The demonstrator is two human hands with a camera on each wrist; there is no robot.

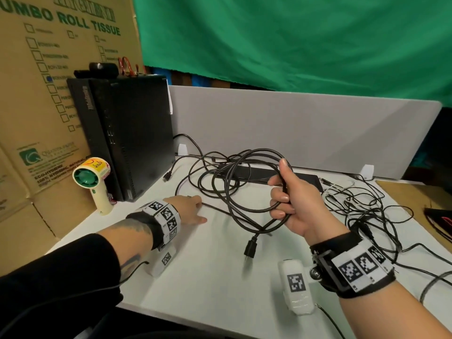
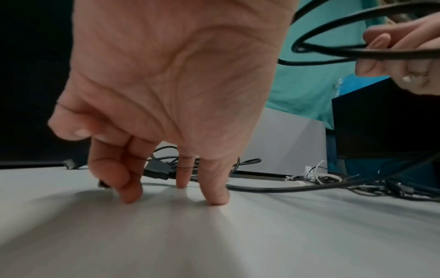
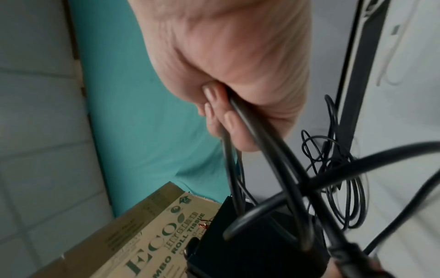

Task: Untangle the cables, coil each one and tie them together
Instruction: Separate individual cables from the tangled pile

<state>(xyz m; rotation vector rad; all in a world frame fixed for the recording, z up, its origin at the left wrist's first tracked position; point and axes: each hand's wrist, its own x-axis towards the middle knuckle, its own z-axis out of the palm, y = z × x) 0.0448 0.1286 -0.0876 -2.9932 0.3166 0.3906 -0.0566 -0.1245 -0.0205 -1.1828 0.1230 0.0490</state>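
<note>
From where I sit, the far left is walled in: the cardboard box [image 1: 36,99] and the black computer tower [image 1: 122,135] stand at the desk's back-left, with a small handheld fan [image 1: 94,182] upright just in front of the tower, so there is no swinging room that way. My left hand [image 1: 186,210] is down on the white desk [image 1: 208,277], fingers straight and spread, tips touching the surface beside a loose run of the thick black cable [image 1: 244,192]; it grips nothing. In the middle, that cable's loops rise off the desk and its plug [image 1: 250,248] dangles just below. My right hand [image 1: 297,201] has its fingers curled round the gathered loops, held above the desk. I judge the step to be coiling the first cable (untangling seems only partly done). The next move calls for the left hand to pick up the loose run and feed it over. Behind stands the grey divider [image 1: 305,128]; to the right a tangle of thinner cables [image 1: 362,206] lies near the desk's right edge, so open room is the bare near desk.
</note>
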